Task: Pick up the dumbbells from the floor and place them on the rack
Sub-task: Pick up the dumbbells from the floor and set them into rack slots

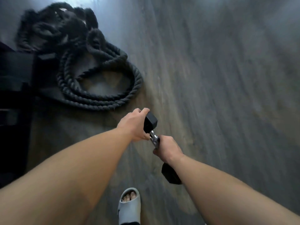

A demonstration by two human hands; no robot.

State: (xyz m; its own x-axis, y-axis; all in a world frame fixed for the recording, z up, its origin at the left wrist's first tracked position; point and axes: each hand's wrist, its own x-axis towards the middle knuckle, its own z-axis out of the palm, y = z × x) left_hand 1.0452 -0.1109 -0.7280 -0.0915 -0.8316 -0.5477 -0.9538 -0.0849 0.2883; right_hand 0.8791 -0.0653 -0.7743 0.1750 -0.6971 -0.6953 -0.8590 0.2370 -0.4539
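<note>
— Over the grey wood floor (219, 78), which fills most of the view, where does the job stand?

— Partway, I judge. One dumbbell (155, 138) is up off the floor and carried in both hands, so the pickup of this one is done. Setting it on the rack is still to come.

— Is the rack in sight?

— I cannot say for sure. A dark frame (14, 88) stands along the left edge, but it is too shadowed and blurred to name. Beside it lies a thick black rope (97, 88), coiled in a heap on the floor, well apart from the hands.

— And the hands themselves?

— The left hand (135, 125) wraps over the far black hex head, its grip closed around that end. The right hand (168, 149) has its grip closed tight on the metal handle, with the near head showing just beneath the wrist. The bar tilts, far end higher in the view.

— Any other dumbbells left on the floor?

— None shows here. The task speaks of several, so more may lie out of view; I cannot tell how many remain.

— Anything smaller worth noting?

— A foot in a pale slide sandal (129, 207) at the bottom edge, below the dumbbell. The picture is smeared, which suggests the person is on the move, likely walking the weight toward its place.
</note>
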